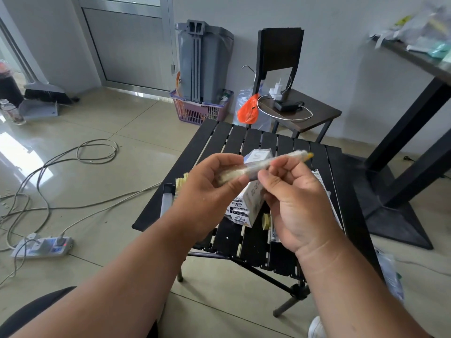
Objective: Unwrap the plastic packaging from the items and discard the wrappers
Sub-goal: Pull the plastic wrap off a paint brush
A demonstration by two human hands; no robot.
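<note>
Both hands are grasping a wrapped brush (263, 167) slanting up to the far right: left hand (210, 189) gripping the near-left end, right hand (292, 198) pinching its middle.

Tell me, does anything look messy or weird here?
Yes. Loose cables sprawl tangled across the floor to a power strip lying in the open, and a white box lies tipped over on the slatted table.
</note>
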